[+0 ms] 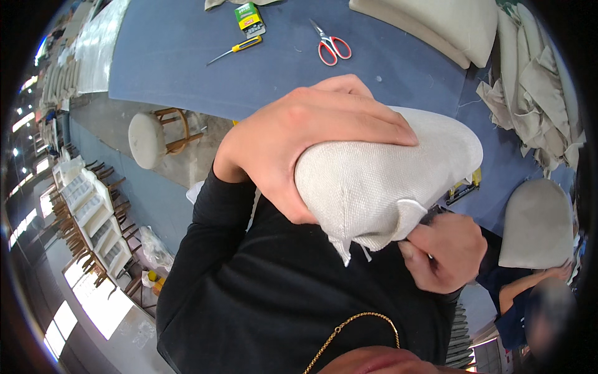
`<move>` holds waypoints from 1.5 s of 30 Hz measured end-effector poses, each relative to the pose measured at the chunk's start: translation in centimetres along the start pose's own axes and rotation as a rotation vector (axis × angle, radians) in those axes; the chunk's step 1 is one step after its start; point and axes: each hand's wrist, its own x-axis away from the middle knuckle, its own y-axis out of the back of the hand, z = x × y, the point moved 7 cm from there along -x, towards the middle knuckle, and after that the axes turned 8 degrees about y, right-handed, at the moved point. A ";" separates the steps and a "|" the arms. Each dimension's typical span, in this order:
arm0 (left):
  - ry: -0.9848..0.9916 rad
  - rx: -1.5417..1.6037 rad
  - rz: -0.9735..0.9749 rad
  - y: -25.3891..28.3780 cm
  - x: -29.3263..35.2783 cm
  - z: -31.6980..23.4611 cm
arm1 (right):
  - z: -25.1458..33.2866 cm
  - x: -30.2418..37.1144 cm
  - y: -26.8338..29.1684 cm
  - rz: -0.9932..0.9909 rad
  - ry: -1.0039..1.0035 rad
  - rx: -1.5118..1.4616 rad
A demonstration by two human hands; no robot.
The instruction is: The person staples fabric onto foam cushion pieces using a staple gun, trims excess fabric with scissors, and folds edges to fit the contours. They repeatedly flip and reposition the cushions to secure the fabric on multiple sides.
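A padded cushion (386,168) covered in light beige woven fabric is held up in front of my chest, above the blue tabletop. My left hand (311,128) is wrapped round its left end, with the fingers over the top and the thumb below. At the cushion's lower right edge, my right hand (445,252) is closed in a pinch at the loose fabric; its fingertips are partly hidden. Frayed fabric ends hang from the underside. Just behind the cushion's right side, a yellow and black tool (466,188) shows in part on the table.
On the blue table (180,37) lie red-and-white scissors (330,47), a yellow-handled screwdriver (240,48) and a green-and-yellow box (249,20). Large beige cushions (430,25) and a fabric pile (536,81) are at right. Another person's hand (559,272) touches a rounded cushion (537,224). A stool (149,140) stands left.
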 end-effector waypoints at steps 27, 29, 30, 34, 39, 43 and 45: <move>-0.097 0.071 -0.017 -0.5 -0.6 -0.5 | -0.3 1.0 -1.9 -0.124 -0.076 -0.392; -0.092 0.079 -0.010 -0.4 -0.6 -0.3 | -1.3 1.4 -1.7 -0.066 -0.009 -0.423; -0.083 0.083 -0.013 -0.2 -0.5 -0.2 | -2.0 2.0 -1.7 -0.068 -0.016 -0.484; -0.082 0.066 0.033 0.3 -0.4 -0.4 | -2.1 2.1 -2.1 -0.106 0.050 -0.476; -0.091 0.080 0.052 -0.3 -0.6 -0.4 | -1.1 0.9 -2.2 -0.122 0.105 -0.389; -0.100 0.109 0.068 -0.7 -0.7 -0.3 | 0.3 0.2 -1.7 -0.057 0.061 -0.267; -0.086 0.117 0.076 -0.8 -0.6 -0.4 | 0.6 1.0 -1.9 -0.108 -0.014 -0.260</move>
